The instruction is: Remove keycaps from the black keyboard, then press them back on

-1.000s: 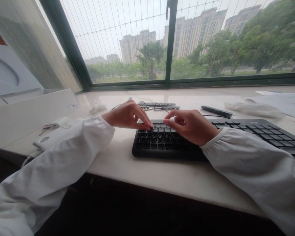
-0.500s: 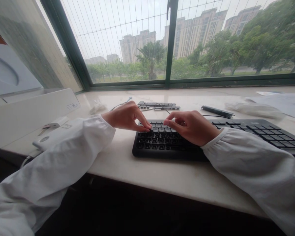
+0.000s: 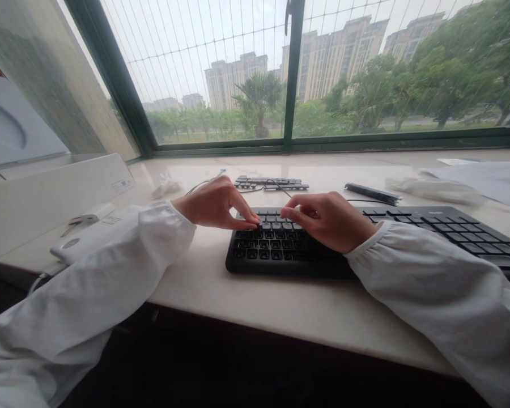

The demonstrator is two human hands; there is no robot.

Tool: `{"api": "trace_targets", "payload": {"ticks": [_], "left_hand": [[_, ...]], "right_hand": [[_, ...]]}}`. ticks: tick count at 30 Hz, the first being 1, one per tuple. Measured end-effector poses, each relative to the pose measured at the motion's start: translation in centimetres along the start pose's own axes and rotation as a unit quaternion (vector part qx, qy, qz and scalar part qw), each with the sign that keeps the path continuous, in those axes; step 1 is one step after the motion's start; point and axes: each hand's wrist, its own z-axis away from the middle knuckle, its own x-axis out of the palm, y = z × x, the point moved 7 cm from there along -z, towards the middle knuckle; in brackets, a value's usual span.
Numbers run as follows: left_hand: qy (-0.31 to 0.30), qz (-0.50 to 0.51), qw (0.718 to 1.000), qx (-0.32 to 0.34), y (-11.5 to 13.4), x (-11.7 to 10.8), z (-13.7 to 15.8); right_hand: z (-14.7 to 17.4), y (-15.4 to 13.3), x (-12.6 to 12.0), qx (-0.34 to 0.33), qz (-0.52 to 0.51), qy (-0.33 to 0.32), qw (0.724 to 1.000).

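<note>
A black keyboard (image 3: 331, 271) lies on the pale sill. Keycaps sit in its upper rows and on the right side, while the lower left rows show bare key sockets (image 3: 263, 249). My left hand (image 3: 215, 204) is closed in a pinch at the upper left keys, thumb and fingertips together. Whatever small piece they hold is too small to make out. Over the keys just to the right, my right hand (image 3: 331, 221) is closed, with curled fingers and the thumb near the index finger. Its palm side hides part of the keyboard, and any held thing is hidden.
Several loose keycaps in strips (image 3: 272, 182) lie behind the keyboard, with a cable among them. A dark pen-like bar (image 3: 372, 192), clear plastic (image 3: 433, 190) and papers (image 3: 484, 175) lie at the right. Left stand a white box (image 3: 59, 192), a white device (image 3: 89, 241) and keys (image 3: 70, 226).
The whole view has shifted slightly to the left. Both hands keep nearly the same pose over the same keys.
</note>
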Motion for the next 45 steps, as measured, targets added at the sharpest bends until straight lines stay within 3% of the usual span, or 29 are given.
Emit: {"api": "trace_targets", "payload": {"ticks": [8, 22, 30, 45], "left_hand": [[0.003, 0.016, 1.0, -0.007, -0.07, -0.1, 0.07], [-0.027, -0.048, 0.998, 0.004, 0.73, 0.1, 0.19], [0.004, -0.027, 1.0, -0.001, 0.57, -0.07, 0.11], [0.018, -0.101, 0.995, 0.009, 0.59, -0.05, 0.05]], "right_hand": [[0.06, 0.11, 0.04, -0.004, 0.003, -0.001, 1.0], [0.03, 0.15, 0.06, -0.003, 0.004, -0.005, 1.0], [0.02, 0.28, 0.13, 0.001, 0.005, -0.007, 1.0], [-0.03, 0.21, 0.07, -0.001, 0.017, -0.012, 1.0]]}}
